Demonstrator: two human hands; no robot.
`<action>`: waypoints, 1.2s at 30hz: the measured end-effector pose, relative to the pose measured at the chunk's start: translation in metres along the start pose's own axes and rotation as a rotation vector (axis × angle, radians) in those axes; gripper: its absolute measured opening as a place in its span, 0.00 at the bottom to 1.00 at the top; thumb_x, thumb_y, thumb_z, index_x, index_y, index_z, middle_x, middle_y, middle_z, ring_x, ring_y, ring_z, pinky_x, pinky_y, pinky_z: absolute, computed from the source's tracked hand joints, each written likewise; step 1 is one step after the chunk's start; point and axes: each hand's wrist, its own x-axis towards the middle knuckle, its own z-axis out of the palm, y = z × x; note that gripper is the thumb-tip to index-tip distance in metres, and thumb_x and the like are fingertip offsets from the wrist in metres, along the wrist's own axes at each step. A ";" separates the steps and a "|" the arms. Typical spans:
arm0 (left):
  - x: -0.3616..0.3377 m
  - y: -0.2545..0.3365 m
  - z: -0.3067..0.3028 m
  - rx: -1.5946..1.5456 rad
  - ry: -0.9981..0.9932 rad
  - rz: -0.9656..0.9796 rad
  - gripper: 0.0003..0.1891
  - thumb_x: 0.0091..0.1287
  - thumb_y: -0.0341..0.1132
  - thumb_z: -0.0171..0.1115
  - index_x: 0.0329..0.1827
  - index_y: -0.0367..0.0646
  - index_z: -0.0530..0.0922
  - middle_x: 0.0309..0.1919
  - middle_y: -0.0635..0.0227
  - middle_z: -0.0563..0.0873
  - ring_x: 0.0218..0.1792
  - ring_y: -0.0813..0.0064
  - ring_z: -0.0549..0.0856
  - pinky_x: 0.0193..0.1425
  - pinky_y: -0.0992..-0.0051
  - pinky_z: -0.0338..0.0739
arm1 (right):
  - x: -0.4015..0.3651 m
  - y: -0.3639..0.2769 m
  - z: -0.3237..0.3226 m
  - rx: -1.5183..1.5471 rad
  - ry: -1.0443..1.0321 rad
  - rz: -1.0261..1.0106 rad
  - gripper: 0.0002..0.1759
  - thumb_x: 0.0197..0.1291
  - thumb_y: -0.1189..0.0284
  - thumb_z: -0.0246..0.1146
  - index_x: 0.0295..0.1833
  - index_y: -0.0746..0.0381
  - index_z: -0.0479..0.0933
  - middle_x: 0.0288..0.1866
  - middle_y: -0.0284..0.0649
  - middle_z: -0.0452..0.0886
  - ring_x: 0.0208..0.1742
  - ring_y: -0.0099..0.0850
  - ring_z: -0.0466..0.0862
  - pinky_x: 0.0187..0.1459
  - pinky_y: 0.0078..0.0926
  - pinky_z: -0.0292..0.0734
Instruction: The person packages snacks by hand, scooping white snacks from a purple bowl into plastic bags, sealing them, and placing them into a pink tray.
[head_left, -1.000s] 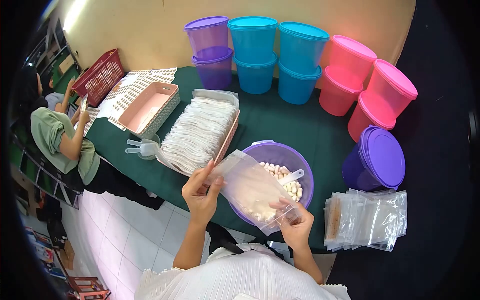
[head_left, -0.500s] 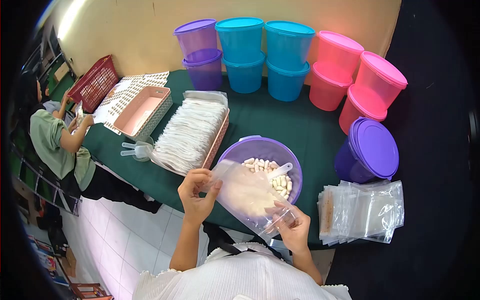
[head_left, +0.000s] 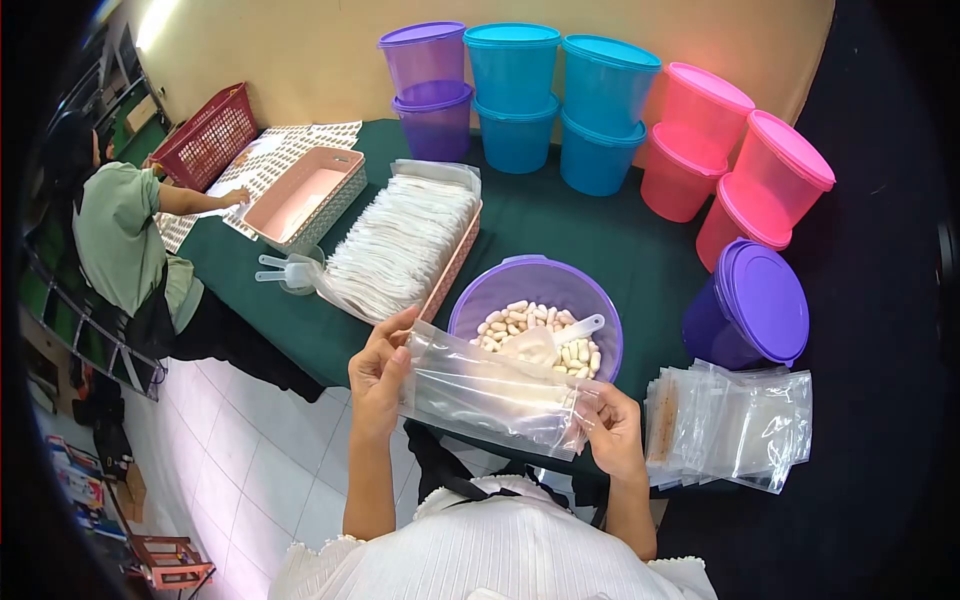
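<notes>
A clear plastic bag [head_left: 485, 392] is stretched sideways between my two hands, in front of the purple bucket. My left hand [head_left: 382, 368] pinches its left end between thumb and fingers. At the other end, my right hand [head_left: 608, 425] grips the bag's edge, thumb on top. Behind the bag, the purple bucket [head_left: 478, 290] stands uncovered and holds many pale capsule-shaped pieces [head_left: 525, 318]. A clear scoop [head_left: 580, 328] lies on them, its handle pointing to the upper right. The bag overlaps the bucket's near rim in this view.
Flat clear bags [head_left: 740, 425] lie at the right, below a lidded purple tub [head_left: 750, 305]. A basket [head_left: 452, 275] packed with white packets stands left of the bucket, near clear scoops [head_left: 290, 272] and a pink tray [head_left: 305, 200]. Stacked tubs [head_left: 515, 90] line the back. A person [head_left: 130, 230] stands at left.
The bag has turned from slanting to nearly level and is pulled flatter; my right hand has risen slightly. The person at left now reaches an arm toward the table.
</notes>
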 end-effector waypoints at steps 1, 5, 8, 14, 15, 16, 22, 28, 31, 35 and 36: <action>-0.002 -0.002 -0.003 -0.029 -0.003 -0.011 0.14 0.59 0.34 0.58 0.17 0.38 0.68 0.48 0.58 0.75 0.41 0.77 0.75 0.46 0.77 0.68 | 0.001 -0.001 0.001 -0.001 0.001 0.000 0.14 0.57 0.81 0.51 0.50 0.70 0.69 0.21 0.36 0.75 0.17 0.17 0.72 0.18 0.13 0.65; -0.006 0.002 -0.015 0.337 -0.117 -0.006 0.10 0.57 0.36 0.61 0.26 0.37 0.73 0.50 0.58 0.74 0.47 0.73 0.74 0.51 0.75 0.67 | 0.001 -0.002 -0.003 0.028 0.013 0.015 0.15 0.57 0.81 0.52 0.51 0.68 0.68 0.21 0.35 0.75 0.17 0.17 0.72 0.17 0.12 0.65; -0.009 0.021 0.002 0.671 0.128 0.213 0.14 0.49 0.34 0.67 0.34 0.38 0.73 0.49 0.55 0.74 0.45 0.67 0.76 0.50 0.71 0.68 | 0.000 -0.003 -0.007 0.051 0.019 0.010 0.17 0.57 0.81 0.52 0.53 0.67 0.68 0.23 0.36 0.76 0.18 0.16 0.72 0.17 0.11 0.65; -0.037 0.045 0.058 0.905 -0.738 0.233 0.51 0.32 0.46 0.75 0.63 0.42 0.56 0.60 0.61 0.61 0.62 0.63 0.61 0.64 0.43 0.39 | -0.008 -0.008 0.011 -0.128 0.004 0.074 0.17 0.57 0.81 0.52 0.54 0.67 0.69 0.23 0.34 0.76 0.20 0.15 0.73 0.19 0.11 0.67; -0.039 0.039 0.064 0.906 -0.734 0.227 0.51 0.32 0.46 0.75 0.63 0.42 0.56 0.60 0.61 0.61 0.62 0.63 0.61 0.64 0.43 0.39 | -0.009 -0.002 0.013 -0.115 -0.016 0.044 0.17 0.56 0.81 0.53 0.53 0.68 0.68 0.26 0.36 0.77 0.20 0.15 0.73 0.19 0.11 0.67; -0.041 0.029 0.068 0.969 -0.779 0.233 0.54 0.32 0.46 0.74 0.64 0.42 0.53 0.60 0.63 0.60 0.63 0.63 0.60 0.62 0.39 0.33 | -0.011 0.002 0.014 -0.100 -0.034 0.015 0.17 0.55 0.81 0.55 0.52 0.69 0.68 0.28 0.37 0.78 0.21 0.15 0.73 0.19 0.10 0.68; -0.045 0.011 0.062 1.013 -0.802 0.184 0.53 0.31 0.44 0.73 0.65 0.43 0.53 0.53 0.61 0.64 0.58 0.61 0.63 0.62 0.38 0.31 | -0.017 0.008 0.015 -0.236 0.115 -0.056 0.13 0.54 0.80 0.56 0.47 0.69 0.73 0.27 0.37 0.77 0.23 0.18 0.75 0.23 0.14 0.69; -0.046 0.006 0.059 0.918 -0.683 0.172 0.48 0.34 0.42 0.73 0.62 0.41 0.59 0.48 0.58 0.67 0.52 0.60 0.66 0.60 0.55 0.52 | -0.023 -0.006 0.009 -0.437 0.217 -0.265 0.06 0.50 0.76 0.61 0.34 0.66 0.76 0.27 0.41 0.76 0.29 0.28 0.77 0.33 0.23 0.72; -0.046 0.003 0.060 0.923 -0.644 0.188 0.46 0.34 0.42 0.72 0.61 0.41 0.61 0.47 0.57 0.68 0.51 0.59 0.66 0.56 0.61 0.57 | -0.020 -0.016 0.024 -0.618 0.008 -0.356 0.08 0.44 0.76 0.65 0.32 0.65 0.77 0.30 0.41 0.76 0.32 0.33 0.77 0.34 0.24 0.72; -0.047 0.000 0.058 0.908 -0.614 0.172 0.45 0.33 0.41 0.71 0.60 0.41 0.61 0.49 0.56 0.68 0.51 0.59 0.67 0.55 0.63 0.57 | -0.014 -0.006 0.024 -0.633 0.000 -0.432 0.07 0.43 0.78 0.65 0.32 0.64 0.77 0.32 0.39 0.77 0.34 0.32 0.78 0.35 0.25 0.73; -0.048 0.000 0.058 0.881 -0.615 0.149 0.45 0.33 0.41 0.71 0.60 0.41 0.62 0.49 0.56 0.68 0.51 0.59 0.67 0.55 0.63 0.57 | -0.013 -0.005 0.026 -0.632 -0.005 -0.438 0.07 0.43 0.78 0.65 0.32 0.64 0.77 0.32 0.39 0.77 0.34 0.32 0.78 0.35 0.25 0.73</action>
